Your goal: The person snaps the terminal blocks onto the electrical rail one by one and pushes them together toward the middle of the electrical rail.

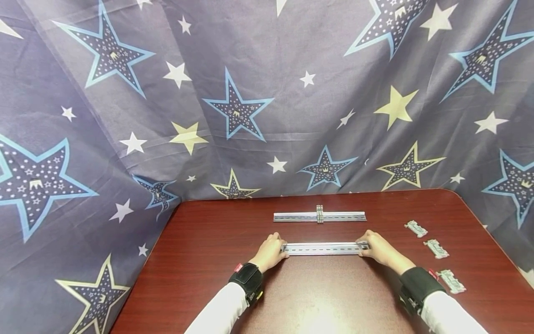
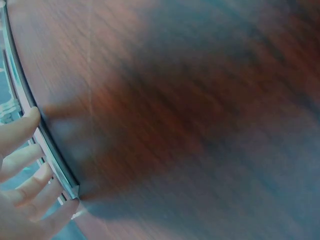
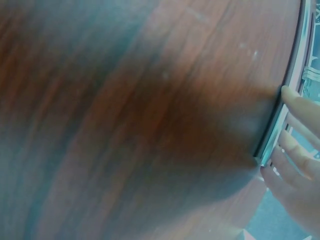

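Observation:
A slotted metal DIN rail point(image 1: 323, 249) lies crosswise before me, one hand at each end. My left hand point(image 1: 270, 252) grips its left end, thumb on the near edge and fingers over the far side. The right hand point(image 1: 380, 249) holds the right end the same way. In the left wrist view the thumb point(image 2: 31, 117) presses the rail's near edge point(image 2: 50, 142); the right wrist view shows the other thumb point(image 3: 292, 97) on the near edge too. Behind it, a second DIN rail point(image 1: 294, 216) carries a few thin terminal blocks point(image 1: 319, 214) near its middle.
Three loose grey terminal blocks, a far one point(image 1: 416, 228), a middle one point(image 1: 435, 248) and a near one point(image 1: 452, 281), lie at the right of the reddish wooden table point(image 1: 200, 260). A star-patterned cloth point(image 1: 250, 55) hangs behind the table and along its left side.

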A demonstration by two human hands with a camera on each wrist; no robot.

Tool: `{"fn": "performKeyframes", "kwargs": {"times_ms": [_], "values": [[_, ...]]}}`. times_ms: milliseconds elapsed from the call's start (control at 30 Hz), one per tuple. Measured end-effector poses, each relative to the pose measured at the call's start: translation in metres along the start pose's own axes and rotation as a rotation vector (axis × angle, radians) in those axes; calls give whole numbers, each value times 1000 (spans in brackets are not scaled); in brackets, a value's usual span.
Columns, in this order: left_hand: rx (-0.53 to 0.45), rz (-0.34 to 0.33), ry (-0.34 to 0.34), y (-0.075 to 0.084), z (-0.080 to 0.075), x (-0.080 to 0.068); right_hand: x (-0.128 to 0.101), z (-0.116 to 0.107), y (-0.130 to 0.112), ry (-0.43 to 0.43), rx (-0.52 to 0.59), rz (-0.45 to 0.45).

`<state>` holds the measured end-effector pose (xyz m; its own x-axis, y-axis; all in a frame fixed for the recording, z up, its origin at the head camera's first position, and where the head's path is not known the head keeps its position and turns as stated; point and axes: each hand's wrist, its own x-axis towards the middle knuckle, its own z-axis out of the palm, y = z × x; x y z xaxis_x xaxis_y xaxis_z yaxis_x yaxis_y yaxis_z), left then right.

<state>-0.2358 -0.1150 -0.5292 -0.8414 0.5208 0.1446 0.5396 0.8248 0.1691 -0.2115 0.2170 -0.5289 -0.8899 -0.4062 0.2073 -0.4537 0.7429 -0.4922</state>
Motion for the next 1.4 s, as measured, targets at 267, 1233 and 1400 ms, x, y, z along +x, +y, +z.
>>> {"fn": "performKeyframes", "kwargs": {"times_ms": [267,1233,1400], "values": [[-6,-29,-17,-1,1,7,3,-1,5,10,10,-24],[-19,-28,-35,0,-5,9,4,-37,20,14,-68,49],[-25,-36,-37,0,-5,7,0,-52,34,3,-83,111]]}}
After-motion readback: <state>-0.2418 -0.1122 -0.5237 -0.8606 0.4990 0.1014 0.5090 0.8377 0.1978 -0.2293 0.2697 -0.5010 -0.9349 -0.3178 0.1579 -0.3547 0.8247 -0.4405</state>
